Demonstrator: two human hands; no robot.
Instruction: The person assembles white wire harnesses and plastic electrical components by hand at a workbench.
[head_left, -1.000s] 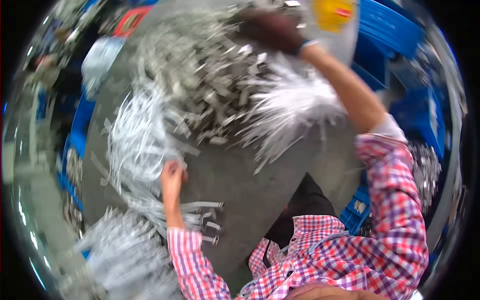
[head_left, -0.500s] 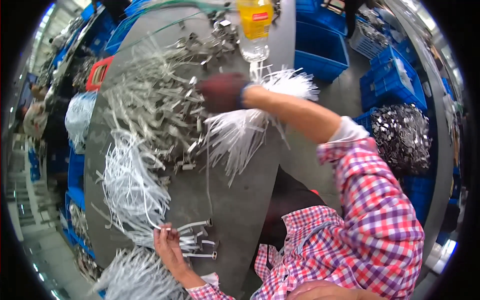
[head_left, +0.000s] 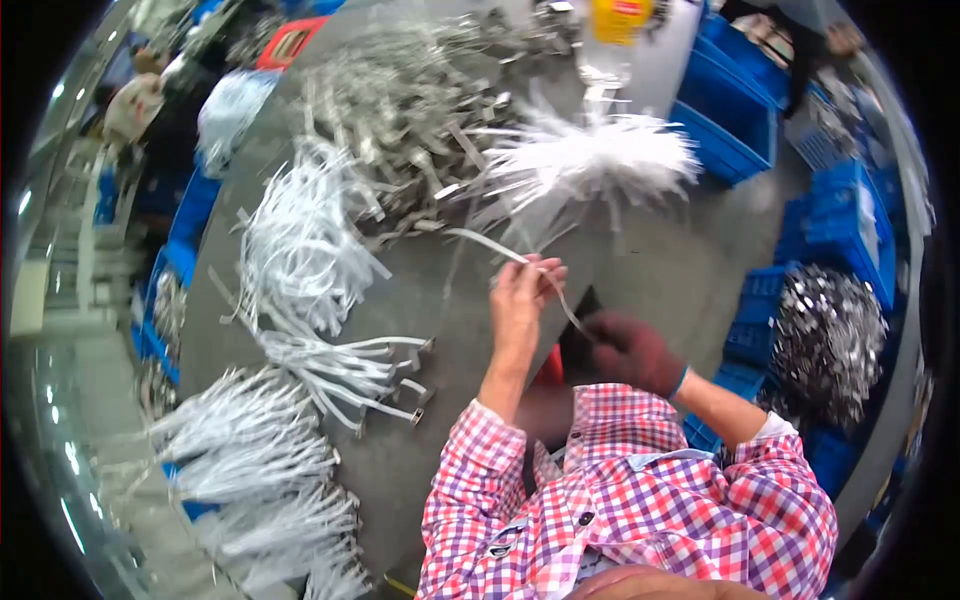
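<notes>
My bare left hand (head_left: 522,285) pinches a narrow white plastic strap (head_left: 487,242) above the near edge of the table. One end of the strap points away to the left; the other curves down to my right hand (head_left: 630,352), which wears a dark red and black glove. The gloved fingers close around that end, and whatever else they hold is hidden. Left of my hands lie white straps with small metal buckles (head_left: 418,414) at their ends. Beyond them are a looped bundle of white straps (head_left: 305,240) and a fanned white bundle (head_left: 600,155).
A pile of metal clips and strips (head_left: 410,110) covers the far table. A bottle with a yellow label (head_left: 615,25) stands behind the fanned bundle. More strap bundles (head_left: 260,470) lie at the near left. Blue crates (head_left: 735,115) and a heap of shiny metal pieces (head_left: 830,340) are at right.
My gloved right hand has come back from the metal pile toward my body. My left hand has left the buckled straps and moved right; both hands now meet at one strap. The view has shifted.
</notes>
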